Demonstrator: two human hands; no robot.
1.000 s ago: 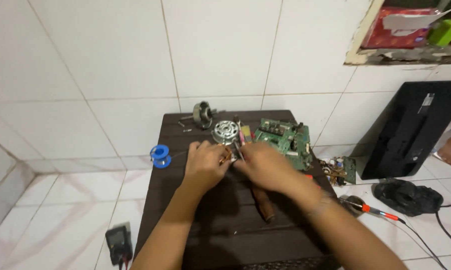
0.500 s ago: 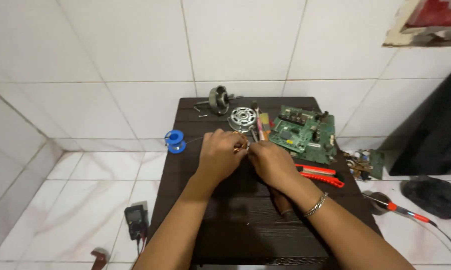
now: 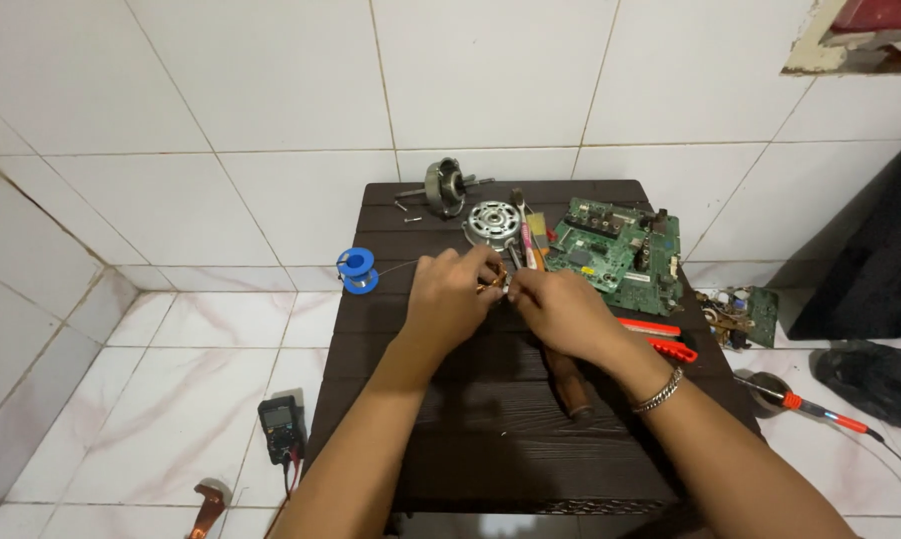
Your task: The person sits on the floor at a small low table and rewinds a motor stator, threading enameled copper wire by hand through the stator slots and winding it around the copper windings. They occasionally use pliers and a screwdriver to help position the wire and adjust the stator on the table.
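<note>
Up at the far right corner, a red, flat package (image 3: 875,14) sits in a wall niche, only its lower edge showing. Down on the dark brown surface (image 3: 490,449), a blue spool of solder (image 3: 356,269) hangs right at the left edge, a thin wire running from it toward the hands. At the far end there's a grey motor part with a shaft (image 3: 443,188), beside it a round silver motor housing (image 3: 492,223), and to the right a green circuit board (image 3: 620,253) lying flat. A smaller board scrap (image 3: 740,314) lies on the floor just off the right edge.

Now the hands: both meet over the middle of the surface, just near of the silver housing. The left hand (image 3: 452,299) is curled, fingers pinched together on a small copper-coloured piece (image 3: 492,286). The right hand (image 3: 562,311) comes in from the right, its fingers closed on the same small piece, fingertips of both hands nearly touching. What exactly the piece is, too small to tell. It sits right between the two sets of fingertips, lifted off the surface.

Both forearms reach in from the near edge, angling toward each other; a silver bracelet (image 3: 660,391) on the right wrist. Under that forearm lies a brown handle (image 3: 568,384), and red-handled pliers (image 3: 668,339) lie just right. A multimeter (image 3: 281,427) rests on the floor to the left, a red-handled soldering iron (image 3: 810,407) to the right.
</note>
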